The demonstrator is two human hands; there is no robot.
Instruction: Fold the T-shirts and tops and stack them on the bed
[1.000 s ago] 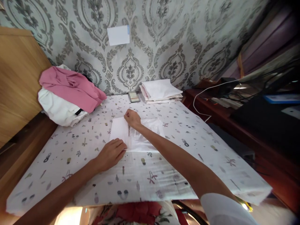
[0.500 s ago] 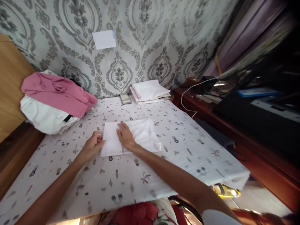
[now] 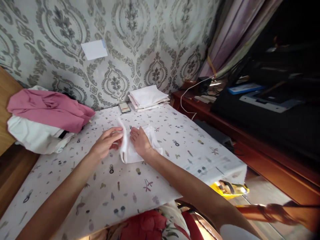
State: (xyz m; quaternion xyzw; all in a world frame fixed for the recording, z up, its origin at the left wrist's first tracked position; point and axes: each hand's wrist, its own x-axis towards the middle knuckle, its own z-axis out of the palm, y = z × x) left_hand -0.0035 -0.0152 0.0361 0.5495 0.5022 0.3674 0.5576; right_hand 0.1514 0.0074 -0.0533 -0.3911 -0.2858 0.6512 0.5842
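A white folded cloth [image 3: 132,156] lies on the patterned sheet in front of me, its left part raised as an upright flap. My left hand [image 3: 107,141] is at the left side of that flap, fingers stretched and slightly apart, seemingly against it. On the other side, my right hand [image 3: 141,141] rests on the cloth, palm turned toward the flap and fingers extended. The exact kind of cloth item cannot be made out.
Pink and white clothes [image 3: 50,110] are heaped at the left. Folded white cloths [image 3: 148,96] are stacked at the back, beside a small blurred item [image 3: 124,107]. A dark wooden desk [image 3: 240,133] with a white cable [image 3: 181,100] runs along the right.
The cloth's left part has gone from lying flat to standing up, lifted toward the right. My left hand has moved right with it. The view has turned slightly to the right.
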